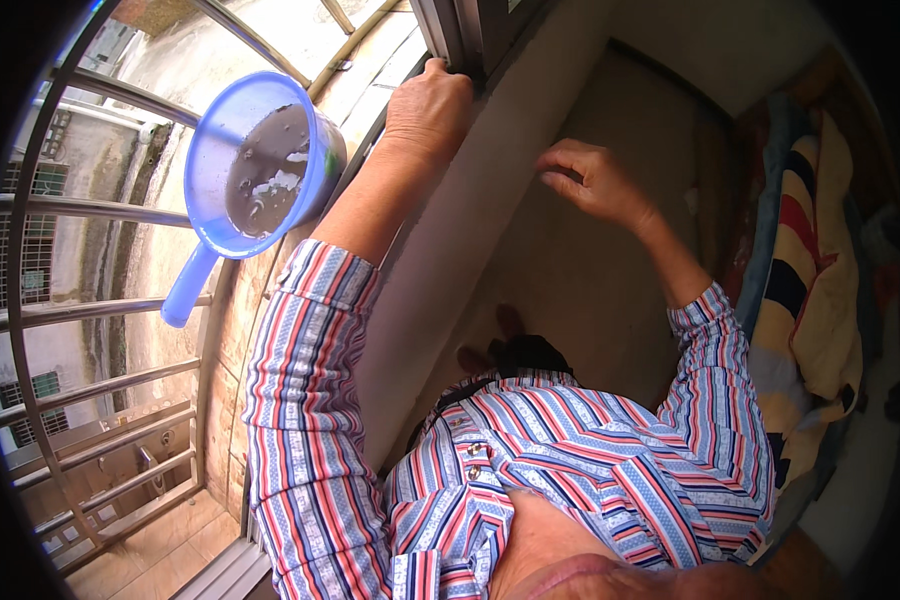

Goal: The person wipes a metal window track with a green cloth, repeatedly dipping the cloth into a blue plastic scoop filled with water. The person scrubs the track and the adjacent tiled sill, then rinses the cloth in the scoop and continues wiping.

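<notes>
My left hand (430, 105) is closed in a fist against the dark window frame (454, 35), knuckles up, at the top of the view. Its fingertips are hidden, so I cannot make out what they grip. My right hand (595, 185) hangs in the air to the right of the wall below the window. Its fingers are loosely bent, thumb apart from them, with nothing visible between. Left of my left forearm, a blue plastic dipper (198, 190) with a handle rests on the ledge outside, holding murky grey water with some foam.
Metal window bars (120, 208) curve along the left, with a tiled ledge (232, 350) inside them and buildings beyond. A pale wall (505, 130) runs below the window. At the right lies patterned bedding (795, 260). A grey sill track (232, 575) shows at lower left.
</notes>
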Demonstrator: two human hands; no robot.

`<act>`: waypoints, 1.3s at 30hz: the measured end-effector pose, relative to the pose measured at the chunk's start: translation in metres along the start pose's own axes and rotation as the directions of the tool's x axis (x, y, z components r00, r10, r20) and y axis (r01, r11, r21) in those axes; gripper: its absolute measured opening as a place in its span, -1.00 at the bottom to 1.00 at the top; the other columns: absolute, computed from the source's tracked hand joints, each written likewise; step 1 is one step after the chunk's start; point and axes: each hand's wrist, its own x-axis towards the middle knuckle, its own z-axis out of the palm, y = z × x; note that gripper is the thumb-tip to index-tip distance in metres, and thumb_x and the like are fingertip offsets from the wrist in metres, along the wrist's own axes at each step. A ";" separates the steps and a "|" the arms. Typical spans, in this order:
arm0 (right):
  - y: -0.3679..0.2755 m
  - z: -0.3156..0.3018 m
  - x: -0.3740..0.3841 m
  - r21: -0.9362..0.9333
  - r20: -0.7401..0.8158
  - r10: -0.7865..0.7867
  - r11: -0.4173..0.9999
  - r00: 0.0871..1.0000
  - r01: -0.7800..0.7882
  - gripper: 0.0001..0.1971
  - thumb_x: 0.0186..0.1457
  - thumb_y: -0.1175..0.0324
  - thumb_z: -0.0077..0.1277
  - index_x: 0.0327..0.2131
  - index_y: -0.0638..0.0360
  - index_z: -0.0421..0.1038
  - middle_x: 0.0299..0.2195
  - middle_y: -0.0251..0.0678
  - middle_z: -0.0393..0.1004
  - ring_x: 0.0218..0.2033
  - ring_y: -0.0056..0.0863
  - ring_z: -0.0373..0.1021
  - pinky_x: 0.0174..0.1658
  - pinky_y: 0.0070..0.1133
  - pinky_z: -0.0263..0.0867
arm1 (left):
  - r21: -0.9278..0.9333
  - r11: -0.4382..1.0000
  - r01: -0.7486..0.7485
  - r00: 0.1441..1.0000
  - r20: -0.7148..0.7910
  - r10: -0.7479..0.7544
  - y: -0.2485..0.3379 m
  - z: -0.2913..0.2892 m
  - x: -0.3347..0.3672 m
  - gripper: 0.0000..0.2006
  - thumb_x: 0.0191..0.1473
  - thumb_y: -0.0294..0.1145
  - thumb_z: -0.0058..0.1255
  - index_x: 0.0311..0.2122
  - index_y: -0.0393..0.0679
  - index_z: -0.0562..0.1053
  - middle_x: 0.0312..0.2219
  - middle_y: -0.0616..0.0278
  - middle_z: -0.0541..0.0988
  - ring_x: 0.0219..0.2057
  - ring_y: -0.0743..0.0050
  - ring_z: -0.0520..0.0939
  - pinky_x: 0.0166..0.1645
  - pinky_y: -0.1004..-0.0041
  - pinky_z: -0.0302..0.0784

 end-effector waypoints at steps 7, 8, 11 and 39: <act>0.005 0.002 -0.027 0.080 0.032 0.035 0.996 0.999 -0.037 -0.85 0.06 0.45 0.11 -0.27 0.27 0.50 -0.30 -0.24 0.51 -0.34 -0.42 0.46 -0.30 -0.58 0.38 | 0.151 0.988 0.040 0.921 0.378 -0.095 0.006 -0.057 -0.042 -0.82 -0.07 -0.43 -0.03 -0.43 -0.28 0.56 -0.45 -0.16 0.58 -0.36 -0.10 0.63 -0.20 0.15 0.55; 0.007 0.002 -0.029 0.093 0.030 0.067 0.993 0.997 -0.069 -0.85 0.06 0.45 0.11 -0.28 0.27 0.50 -0.31 -0.23 0.51 -0.34 -0.41 0.46 -0.31 -0.57 0.38 | 0.141 0.987 0.073 0.942 0.316 -0.115 0.005 -0.058 -0.040 -0.82 -0.07 -0.42 -0.03 -0.44 -0.27 0.56 -0.48 -0.15 0.58 -0.38 -0.10 0.64 -0.21 0.15 0.55; 0.013 0.003 -0.031 0.133 0.014 0.018 0.991 1.000 -0.020 -0.85 0.06 0.45 0.11 -0.28 0.28 0.50 -0.31 -0.24 0.51 -0.35 -0.44 0.46 -0.32 -0.58 0.38 | 0.068 0.996 0.058 0.992 -0.114 -0.050 0.003 -0.039 -0.020 -0.85 -0.14 -0.57 -0.04 -0.43 -0.33 0.53 -0.46 -0.13 0.57 -0.39 -0.10 0.64 -0.30 0.13 0.56; -0.056 0.007 0.102 0.189 -0.618 -0.117 0.938 0.778 0.290 -0.79 0.18 0.31 0.06 -0.19 0.20 0.51 -0.31 -0.43 0.50 -0.31 -0.71 0.42 -0.37 -0.71 0.32 | -0.167 0.986 -0.021 0.985 -0.175 -0.009 -0.022 0.009 -0.029 -0.86 -0.07 -0.51 0.00 -0.34 -0.15 0.53 -0.38 -0.01 0.51 -0.33 -0.10 0.59 -0.21 0.15 0.51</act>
